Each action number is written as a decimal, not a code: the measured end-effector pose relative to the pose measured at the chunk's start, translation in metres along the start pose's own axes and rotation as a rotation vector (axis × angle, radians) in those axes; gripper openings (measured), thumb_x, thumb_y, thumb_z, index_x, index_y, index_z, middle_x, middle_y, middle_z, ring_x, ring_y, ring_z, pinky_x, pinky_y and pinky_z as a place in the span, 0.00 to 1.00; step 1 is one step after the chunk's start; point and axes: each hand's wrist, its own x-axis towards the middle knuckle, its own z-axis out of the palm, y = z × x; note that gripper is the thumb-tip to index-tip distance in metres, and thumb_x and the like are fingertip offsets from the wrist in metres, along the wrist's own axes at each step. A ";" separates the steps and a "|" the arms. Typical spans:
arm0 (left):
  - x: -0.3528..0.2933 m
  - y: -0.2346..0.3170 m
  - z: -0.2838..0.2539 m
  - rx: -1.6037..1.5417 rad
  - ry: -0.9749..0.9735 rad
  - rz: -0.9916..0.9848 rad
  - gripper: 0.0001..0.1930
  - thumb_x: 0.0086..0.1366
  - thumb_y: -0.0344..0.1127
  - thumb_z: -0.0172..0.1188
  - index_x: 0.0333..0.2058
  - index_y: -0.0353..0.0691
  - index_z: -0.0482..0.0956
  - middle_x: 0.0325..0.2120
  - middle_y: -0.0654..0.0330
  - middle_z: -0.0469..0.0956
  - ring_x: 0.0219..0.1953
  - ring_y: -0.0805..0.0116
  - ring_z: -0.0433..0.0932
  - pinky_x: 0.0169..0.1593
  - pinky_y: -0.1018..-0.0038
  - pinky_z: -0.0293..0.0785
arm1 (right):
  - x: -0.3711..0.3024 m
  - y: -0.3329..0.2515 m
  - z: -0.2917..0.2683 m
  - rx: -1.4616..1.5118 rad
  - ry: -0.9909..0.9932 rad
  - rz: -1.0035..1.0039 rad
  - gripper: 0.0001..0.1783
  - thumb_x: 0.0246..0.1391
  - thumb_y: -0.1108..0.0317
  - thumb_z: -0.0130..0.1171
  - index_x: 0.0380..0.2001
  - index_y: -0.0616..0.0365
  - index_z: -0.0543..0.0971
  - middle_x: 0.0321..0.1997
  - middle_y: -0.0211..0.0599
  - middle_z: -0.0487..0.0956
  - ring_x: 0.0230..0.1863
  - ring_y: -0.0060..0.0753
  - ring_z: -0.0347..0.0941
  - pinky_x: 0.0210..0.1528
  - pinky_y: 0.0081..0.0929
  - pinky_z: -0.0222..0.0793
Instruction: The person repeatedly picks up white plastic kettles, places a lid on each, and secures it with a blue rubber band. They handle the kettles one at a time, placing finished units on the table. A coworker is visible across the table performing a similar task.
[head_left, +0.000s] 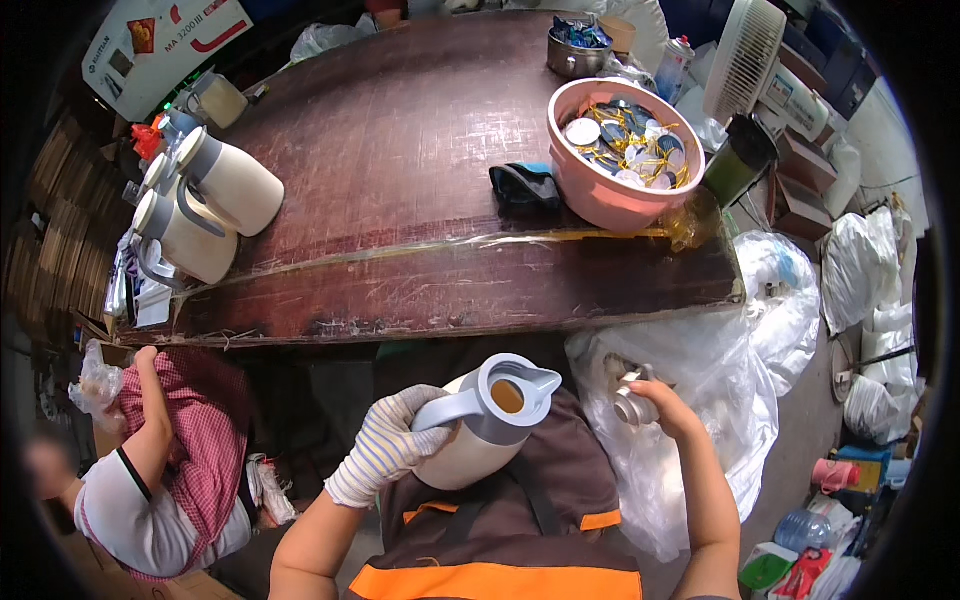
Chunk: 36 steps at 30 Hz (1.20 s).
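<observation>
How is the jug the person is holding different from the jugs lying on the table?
The held jug is tilted in the gloved left hand with its mouth open; the table jugs lie on their sides with nobody touching them. The held jug is over the lap, the others on the table's left edge. All are cream with grey tops and handles.

Jug (480, 425) base hidden behind gloved left hand (385, 445); co-worker (150, 470) blurred, cut off at left edge

Dark brown wooden worktop (400, 150); grey concrete floor (800, 440); white standing fan (755, 60); stacked cardboard (50, 200) at left; bright overhead light.
</observation>
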 end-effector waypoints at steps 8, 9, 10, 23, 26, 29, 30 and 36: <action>-0.011 0.010 0.029 0.327 -0.101 -0.027 0.20 0.56 0.33 0.65 0.48 0.35 0.78 0.35 0.56 0.81 0.39 0.72 0.79 0.46 0.75 0.74 | -0.045 -0.081 0.156 -0.949 0.128 -1.094 0.39 0.39 0.55 0.69 0.57 0.54 0.70 0.54 0.47 0.70 0.55 0.53 0.68 0.58 0.43 0.64; -0.013 0.004 0.029 0.343 -0.082 -0.052 0.20 0.56 0.34 0.65 0.48 0.36 0.78 0.35 0.57 0.82 0.39 0.73 0.79 0.45 0.75 0.74 | -0.042 -0.078 0.160 -0.933 0.107 -1.088 0.39 0.39 0.56 0.69 0.57 0.53 0.70 0.53 0.46 0.71 0.54 0.53 0.68 0.57 0.43 0.65; -0.014 0.001 0.026 0.301 -0.087 -0.027 0.20 0.55 0.33 0.66 0.48 0.36 0.79 0.35 0.58 0.81 0.38 0.73 0.79 0.44 0.76 0.74 | -0.041 -0.078 0.163 -0.917 0.085 -1.081 0.38 0.38 0.56 0.69 0.56 0.53 0.71 0.52 0.45 0.71 0.53 0.54 0.68 0.57 0.43 0.65; 0.074 -0.048 0.013 0.015 -0.112 0.027 0.08 0.61 0.27 0.63 0.39 0.38 0.81 0.30 0.66 0.79 0.35 0.77 0.75 0.42 0.77 0.74 | -0.047 -0.097 0.201 -1.057 -0.596 -1.553 0.30 0.41 0.50 0.66 0.49 0.47 0.77 0.51 0.40 0.72 0.51 0.48 0.71 0.50 0.42 0.68; 0.060 -0.029 0.003 0.597 0.070 0.067 0.10 0.59 0.31 0.65 0.40 0.39 0.81 0.31 0.60 0.81 0.36 0.73 0.79 0.41 0.75 0.76 | -0.021 -0.094 0.178 -0.970 -0.229 -1.233 0.27 0.43 0.51 0.65 0.46 0.51 0.78 0.48 0.44 0.75 0.50 0.52 0.72 0.52 0.41 0.69; -0.003 -0.031 0.047 0.328 -0.182 0.183 0.26 0.59 0.41 0.61 0.54 0.37 0.70 0.44 0.44 0.77 0.45 0.51 0.77 0.50 0.65 0.73 | 0.015 -0.091 0.158 -0.755 0.048 -0.494 0.29 0.52 0.51 0.59 0.51 0.60 0.75 0.54 0.50 0.73 0.59 0.51 0.68 0.61 0.39 0.63; -0.018 -0.023 0.060 0.787 -0.181 0.491 0.30 0.61 0.46 0.58 0.58 0.36 0.67 0.46 0.42 0.75 0.47 0.47 0.76 0.52 0.62 0.71 | 0.019 -0.090 0.155 -0.798 0.030 -0.575 0.30 0.52 0.50 0.59 0.52 0.61 0.74 0.58 0.52 0.70 0.62 0.51 0.65 0.64 0.38 0.59; 0.020 -0.014 0.002 0.257 -0.035 0.081 0.20 0.57 0.30 0.65 0.50 0.40 0.76 0.39 0.65 0.81 0.42 0.72 0.79 0.46 0.74 0.76 | -0.003 -0.094 0.154 -1.069 -0.248 -1.145 0.46 0.52 0.40 0.57 0.65 0.60 0.62 0.69 0.57 0.59 0.69 0.56 0.56 0.68 0.46 0.52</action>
